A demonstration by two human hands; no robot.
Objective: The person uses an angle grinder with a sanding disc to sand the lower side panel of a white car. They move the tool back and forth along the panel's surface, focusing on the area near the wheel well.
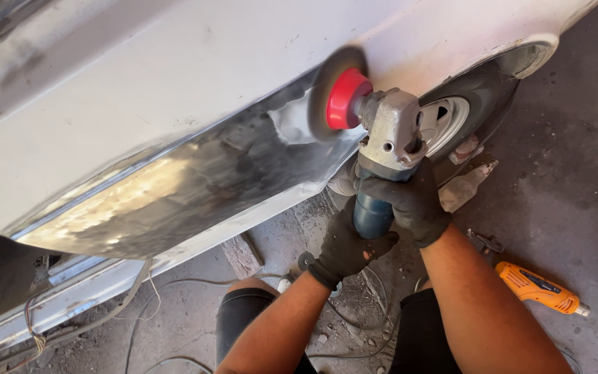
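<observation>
Bare steel panel (195, 187) (grinder (382, 152) gripped)

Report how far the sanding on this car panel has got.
Done: a long band of bare metal is already stripped along the lower panel. In hand: both gloved hands, left hand and right hand, press the angle grinder with its spinning disc at the band's edge. Left: white paint above.

Both bare forearms reach up from the near edge toward the scene's middle. The left hand (346, 248), in a black glove, is closed in a fist-like grip, lower and nearer. The right hand (410, 201), also black-gloved, is clenched just above it, farther and slightly right, wrist bent.
</observation>
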